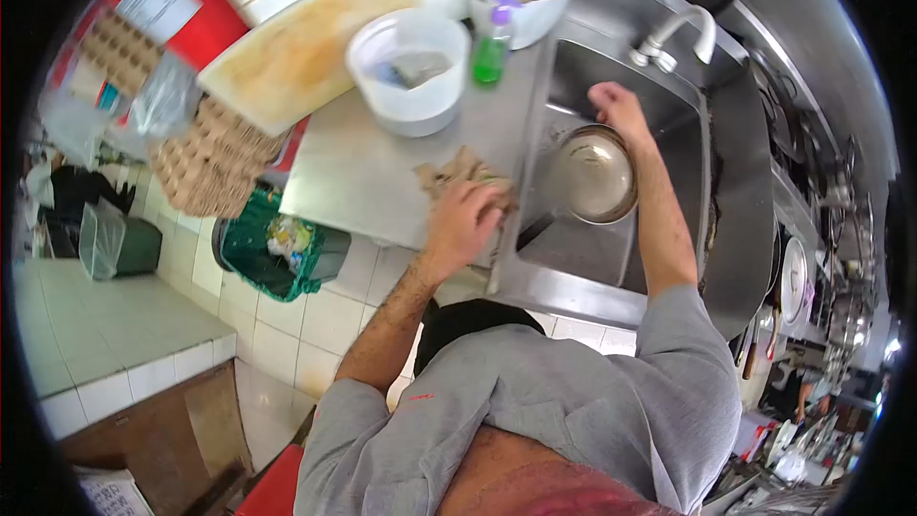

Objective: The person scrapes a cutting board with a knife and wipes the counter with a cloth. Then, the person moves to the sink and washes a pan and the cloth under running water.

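My left hand (463, 222) is on the steel counter left of the sink, its fingers bent over crumpled brown paper (465, 172) that looks stained. Over the far part of the sink basin is my right hand (619, 113), fingers curled in. Whatever it may hold is hidden. Just below that hand, beside my right forearm, a round shallow metal pan (594, 175) sits in the sink (564, 263). The pan's inside shows a few small marks.
A white tub (409, 115), a green spray bottle (490, 57) and a leaning cutting board (306, 48) stand behind my left hand. The faucet (673, 38) is at the sink's back right. A green-lined bin (277, 253) stands below the counter's left edge, near egg trays (212, 161).
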Available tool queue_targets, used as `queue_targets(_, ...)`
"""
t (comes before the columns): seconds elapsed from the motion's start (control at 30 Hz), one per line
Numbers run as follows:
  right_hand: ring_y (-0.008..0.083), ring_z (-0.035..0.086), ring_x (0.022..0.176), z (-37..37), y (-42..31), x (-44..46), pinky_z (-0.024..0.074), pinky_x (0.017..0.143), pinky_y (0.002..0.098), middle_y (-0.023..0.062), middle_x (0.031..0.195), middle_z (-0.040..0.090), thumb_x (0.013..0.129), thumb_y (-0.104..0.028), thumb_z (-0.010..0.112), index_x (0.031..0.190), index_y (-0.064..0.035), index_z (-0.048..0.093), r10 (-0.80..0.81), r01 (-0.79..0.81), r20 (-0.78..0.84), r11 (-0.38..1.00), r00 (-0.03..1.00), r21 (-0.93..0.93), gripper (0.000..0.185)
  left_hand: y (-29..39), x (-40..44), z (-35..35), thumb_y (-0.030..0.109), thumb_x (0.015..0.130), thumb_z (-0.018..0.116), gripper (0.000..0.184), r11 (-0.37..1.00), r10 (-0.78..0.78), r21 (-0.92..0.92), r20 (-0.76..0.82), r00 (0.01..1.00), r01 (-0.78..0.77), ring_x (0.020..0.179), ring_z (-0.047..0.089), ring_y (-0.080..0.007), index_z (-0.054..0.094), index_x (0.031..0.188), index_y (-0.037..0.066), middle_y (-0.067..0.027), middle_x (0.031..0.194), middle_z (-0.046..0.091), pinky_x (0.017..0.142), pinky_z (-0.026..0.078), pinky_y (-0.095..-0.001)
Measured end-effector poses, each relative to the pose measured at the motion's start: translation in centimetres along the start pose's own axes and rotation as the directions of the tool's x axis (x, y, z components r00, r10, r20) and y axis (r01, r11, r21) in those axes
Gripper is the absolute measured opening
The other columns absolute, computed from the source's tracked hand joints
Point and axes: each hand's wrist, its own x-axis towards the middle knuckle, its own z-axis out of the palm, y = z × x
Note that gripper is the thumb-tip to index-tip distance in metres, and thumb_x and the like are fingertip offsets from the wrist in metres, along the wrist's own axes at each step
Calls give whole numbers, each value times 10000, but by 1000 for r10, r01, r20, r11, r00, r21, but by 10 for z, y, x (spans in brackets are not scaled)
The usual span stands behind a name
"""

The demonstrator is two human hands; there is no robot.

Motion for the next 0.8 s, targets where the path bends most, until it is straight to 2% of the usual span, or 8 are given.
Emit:
queue_targets(0.07, 183, 605, 796, -56, 68, 53, 466, 705, 296, 111, 900, 648, 806, -236, 619, 1001, -38, 617, -7, -24, -380, 997, 925, -77, 279, 5, 19, 15, 205, 772, 626, 327, 975, 74, 215, -105, 992, -50, 1012, 499, -269, 558, 1064, 75, -111, 1057, 532, 873, 381, -399)
queue_targets(0.13, 240, 590, 969, -98, 93, 86, 439, 839, 332, 174, 1066, 608, 775, -324, 637, 1153, -39, 539, 63, -186, -549, 967, 834, -171, 483, 12, 28, 27, 295, 753, 642, 402, 854, -108, 478, -225, 968, 206, 1127, 413, -285, 554, 1109, 128, -98, 1168, 487, 959, 271, -475)
queue_targets(0.23, 263, 605, 873, -121, 144, 145, 490, 735, 368, 169, 1035, 601, 765, -359, 641, 1207, -45, 480, 40, -137, -675, 986, 737, -91, 566, -1, 30, 52, 346, 746, 645, 461, 728, -239, 531, -396, 886, 434, 1128, 407, -288, 536, 1157, 168, -92, 1207, 464, 967, 240, -512)
queue_targets(0.27, 263, 605, 873, -126, 138, 146, 490, 735, 368, 169, 1035, 601, 765, -359, 641, 1207, -45, 480, 50, -136, -673, 988, 738, -76, 566, -5, 30, 58, 346, 746, 645, 461, 720, -234, 544, -395, 888, 432, 1128, 407, -288, 536, 1157, 168, -92, 1207, 464, 967, 240, -512)
queue_targets(0.33, 254, 592, 716, -137, 126, 156, 459, 500, 325, 140, 1134, 492, 817, -378, 589, 1258, -106, 411, 394, -181, -359, 846, 846, 502, 548, -11, 29, 65, 394, 777, 603, 473, 673, -196, 614, -390, 900, 413, 1152, 388, -306, 515, 1177, 158, -99, 1227, 444, 963, 237, -537)
queue_targets(0.43, 229, 583, 672, -148, 151, 186, 440, 473, 290, 128, 959, 523, 837, -333, 557, 1171, -80, 437, 467, -189, -201, 661, 861, 726, 437, -17, 30, 69, 384, 776, 612, 462, 689, -115, 624, -407, 906, 368, 1127, 408, -311, 529, 1163, 146, -105, 1198, 464, 960, 252, -520)
queue_targets(0.47, 153, 545, 532, -151, 158, 190, 420, 390, 244, 85, 792, 538, 790, -352, 652, 1088, -36, 461, 438, -176, -191, 668, 878, 723, 474, -17, 30, 69, 384, 776, 612, 462, 682, -111, 634, -404, 908, 365, 1127, 408, -311, 529, 1163, 146, -105, 1198, 464, 960, 252, -520)
queue_targets(0.8, 167, 579, 633, -164, 173, 193, 454, 492, 256, 101, 865, 586, 752, -19, 655, 1112, -43, 438, 262, -64, -136, 633, 955, 771, 421, -16, 34, 71, 286, 740, 662, 438, 724, -48, 611, -418, 907, 320, 1049, 445, -319, 552, 1131, 122, -122, 1137, 507, 924, 320, -444)
